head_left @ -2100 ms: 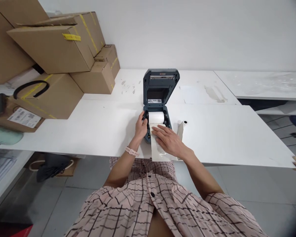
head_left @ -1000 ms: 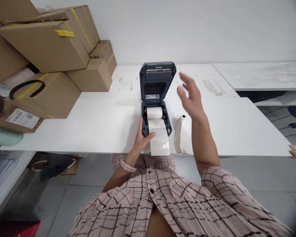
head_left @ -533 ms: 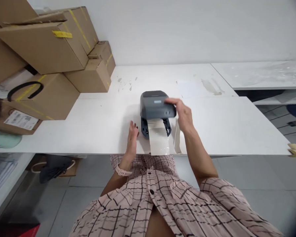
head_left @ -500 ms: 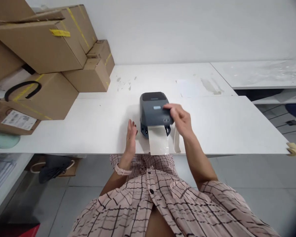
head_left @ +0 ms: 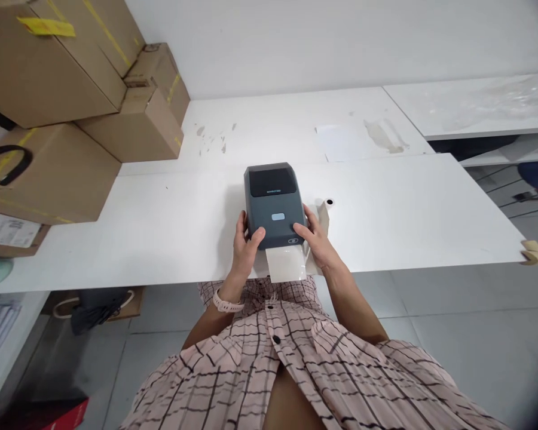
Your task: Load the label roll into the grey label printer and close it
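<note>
A dark grey label printer sits on the white table near its front edge, lid down. From its front hangs a strip of white label paper, reaching the table edge. My left hand grips the printer's left front corner, thumb on top and fingers along the side. On the right front corner my right hand holds it the same way, thumb pressed on the lid. Beside the right hand lies a loose strip of backing paper, partly hidden by that hand, with a small white roll at its far end.
Cardboard boxes are stacked on the left of the table. A white sheet lies farther back. Tan padding covers the table's right front corner. A white wall stands behind.
The printer's lid, raised at the front before, is now down. My left hand has moved from beside the printer onto its corner, and my right hand has shifted to the right front corner.
</note>
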The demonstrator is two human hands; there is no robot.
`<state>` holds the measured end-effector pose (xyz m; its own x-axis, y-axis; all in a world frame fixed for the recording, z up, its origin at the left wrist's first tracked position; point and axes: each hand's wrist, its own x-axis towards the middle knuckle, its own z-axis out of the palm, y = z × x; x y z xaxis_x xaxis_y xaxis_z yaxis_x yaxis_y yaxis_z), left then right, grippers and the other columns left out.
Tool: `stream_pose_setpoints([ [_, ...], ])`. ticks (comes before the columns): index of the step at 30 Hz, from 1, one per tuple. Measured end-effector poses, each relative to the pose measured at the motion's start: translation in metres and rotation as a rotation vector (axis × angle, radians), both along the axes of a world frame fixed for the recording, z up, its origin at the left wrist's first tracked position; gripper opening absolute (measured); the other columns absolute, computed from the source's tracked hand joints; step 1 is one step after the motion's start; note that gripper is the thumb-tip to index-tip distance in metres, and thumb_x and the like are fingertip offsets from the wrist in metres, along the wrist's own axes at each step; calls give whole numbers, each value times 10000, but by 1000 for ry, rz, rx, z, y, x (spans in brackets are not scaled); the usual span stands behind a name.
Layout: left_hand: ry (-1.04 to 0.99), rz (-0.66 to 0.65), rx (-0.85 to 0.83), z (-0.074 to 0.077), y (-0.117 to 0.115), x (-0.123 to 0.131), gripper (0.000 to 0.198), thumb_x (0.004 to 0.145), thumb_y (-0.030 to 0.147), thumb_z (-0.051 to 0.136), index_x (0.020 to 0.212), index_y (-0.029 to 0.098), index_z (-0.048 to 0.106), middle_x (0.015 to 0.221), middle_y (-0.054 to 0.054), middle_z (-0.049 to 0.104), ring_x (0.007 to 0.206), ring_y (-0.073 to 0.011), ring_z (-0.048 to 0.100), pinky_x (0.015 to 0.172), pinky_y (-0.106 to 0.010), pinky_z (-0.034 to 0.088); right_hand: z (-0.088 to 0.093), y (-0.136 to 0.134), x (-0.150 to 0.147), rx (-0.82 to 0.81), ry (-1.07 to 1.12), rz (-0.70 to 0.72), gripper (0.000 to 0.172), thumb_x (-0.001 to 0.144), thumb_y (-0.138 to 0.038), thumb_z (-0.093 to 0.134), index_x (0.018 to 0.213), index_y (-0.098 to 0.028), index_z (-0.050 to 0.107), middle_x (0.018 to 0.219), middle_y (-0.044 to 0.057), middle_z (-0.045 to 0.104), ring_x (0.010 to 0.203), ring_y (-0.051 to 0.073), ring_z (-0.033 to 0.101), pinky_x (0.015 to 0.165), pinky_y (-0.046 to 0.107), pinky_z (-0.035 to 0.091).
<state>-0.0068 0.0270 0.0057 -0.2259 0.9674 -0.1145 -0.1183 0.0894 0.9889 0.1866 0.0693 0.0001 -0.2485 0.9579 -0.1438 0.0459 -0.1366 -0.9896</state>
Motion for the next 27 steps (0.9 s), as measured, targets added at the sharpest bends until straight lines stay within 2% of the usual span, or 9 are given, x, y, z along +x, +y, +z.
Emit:
stream_pose_setpoints([
  [4,-2,43,110,-8,1,5,837,863,607,702,1576,282,405,1652,-117,443,1472,-358,491,1162,-483,506,8,-2,-1,-70,162,-105,999,802,-617,794,1629,-338,309,1548,99,557,1414,359,554,1208,599,452],
  [10,49,47,122,-10,0,4,824,871,636,677,1563,276,413,1633,-129,458,1460,-347,498,1141,-452,504,3,1,-3,-40,129,-92,980,803,-638,763,1614,-316,319,1547,118,556,1406,368,560,1189,604,463],
  [13,106,114,63,-12,-20,5,790,869,652,669,1519,263,446,1578,-149,505,1404,-327,541,1091,-433,519,8,-4,-8,173,-10,-159,828,891,-600,676,1596,-332,335,1639,99,454,1499,354,458,1217,609,419],
  [16,153,274,-18,-17,-52,11,603,863,669,657,1259,218,605,1274,-124,672,1137,-250,658,935,-369,558,18,-10,-15,614,-264,-217,503,1008,-410,554,1499,-351,465,1596,47,521,1558,299,370,1266,603,330],
  [17,144,230,-62,-19,-61,12,527,869,673,642,1118,208,642,1079,-84,700,965,-209,671,846,-340,560,21,-11,-17,751,-338,-191,417,1032,-328,501,1448,-348,513,1507,41,610,1528,278,422,1267,595,324],
  [19,97,8,-139,-19,-72,14,495,859,693,629,838,199,629,761,-8,615,714,-160,608,696,-304,532,25,-10,-21,948,-437,-117,376,1042,-200,417,1355,-332,577,1273,32,749,1398,247,572,1244,568,354],
  [22,-43,-303,-270,-11,-70,17,536,785,714,689,732,188,604,675,14,563,601,-148,572,566,-288,475,28,-8,-24,1061,-520,-89,336,1031,-162,440,1297,-283,605,1119,37,787,1269,241,667,1207,533,389],
  [24,-124,-351,-342,-3,-63,20,546,719,701,755,757,170,635,664,12,576,548,-128,524,506,-271,413,29,-8,-25,1075,-561,-100,283,1027,-201,501,1280,-262,611,1103,44,788,1259,251,671,1196,526,391],
  [27,-186,-311,-362,9,-57,26,549,662,671,814,742,150,657,579,34,523,508,-88,406,477,-244,313,32,-10,-25,1075,-602,-100,246,1031,-257,544,1266,-258,617,1095,43,791,1245,258,674,1189,525,382],
])
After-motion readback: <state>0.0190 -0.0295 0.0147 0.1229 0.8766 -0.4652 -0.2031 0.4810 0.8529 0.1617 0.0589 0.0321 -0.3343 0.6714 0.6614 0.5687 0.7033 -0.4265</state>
